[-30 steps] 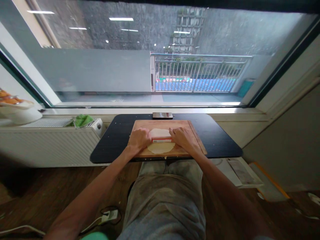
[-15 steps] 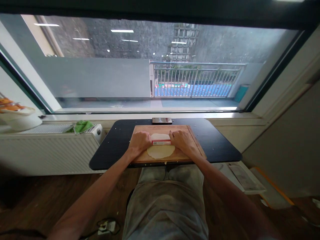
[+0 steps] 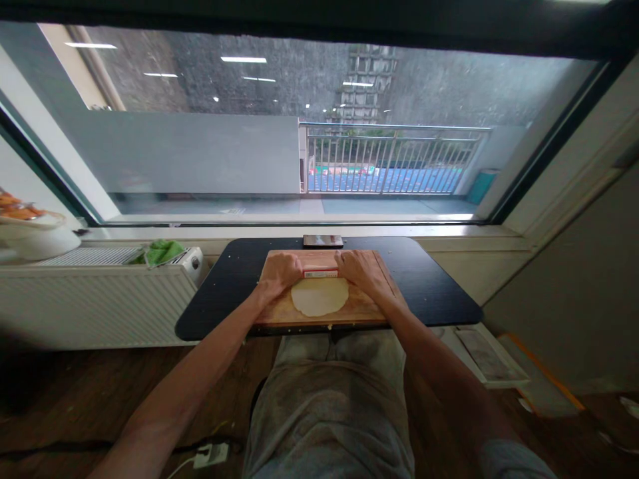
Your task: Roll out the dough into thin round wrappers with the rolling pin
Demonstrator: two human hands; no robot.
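Note:
A flat, roundish sheet of pale dough (image 3: 319,298) lies on the wooden cutting board (image 3: 367,315). At the dough's far edge is a rolling pin (image 3: 320,273), its middle wrapped by a red and white label. My left hand (image 3: 283,270) is closed around the pin's left end, and my right hand (image 3: 357,269) grips the right end. Both fists cover the ends of the pin, so only the labelled middle shows between them.
The board rests on a black table (image 3: 434,293) against the window sill. A phone (image 3: 323,241) lies behind the board. On the left, a green cloth (image 3: 164,252) sits on a white radiator (image 3: 100,303). A power strip (image 3: 211,455) lies on the floor.
Both hands have pushed the rolling pin away from me, from over the dough to its far edge. More of the dough sheet now shows in front of the pin.

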